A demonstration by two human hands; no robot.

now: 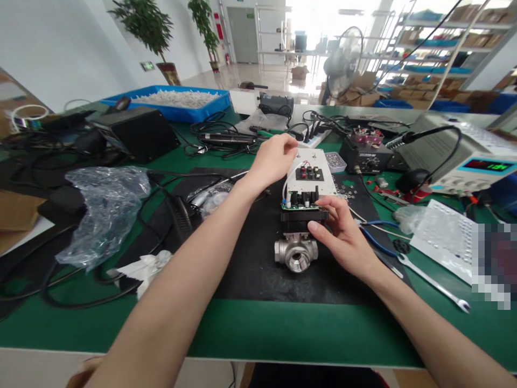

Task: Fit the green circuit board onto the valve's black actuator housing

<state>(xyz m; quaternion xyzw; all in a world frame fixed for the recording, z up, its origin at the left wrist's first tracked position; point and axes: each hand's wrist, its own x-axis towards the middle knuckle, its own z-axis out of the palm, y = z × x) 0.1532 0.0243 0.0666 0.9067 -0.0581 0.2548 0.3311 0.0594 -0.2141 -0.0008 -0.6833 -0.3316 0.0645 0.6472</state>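
Note:
A motorized ball valve stands upright on a black mat, with a steel three-way valve body (298, 254) below a black actuator base (297, 222). My right hand (343, 231) grips that base from the right, thumb on its front. An exposed green circuit board (297, 207) with several components sits on the base. Directly behind it is a white test panel (311, 186) bearing small switches and a black terminal block (310, 173). At the panel's upper left corner, my left hand (277, 159) has its fingers curled together; whatever is in them is hidden.
To the right lie blue-handled pliers (377, 242), a wrench (436, 283) and a white perforated sheet (444, 237). A power supply (464, 151) and a soldering station (367, 156) stand behind. Plastic bags (107, 207) and black cables occupy the left, before a blue tray (189, 113).

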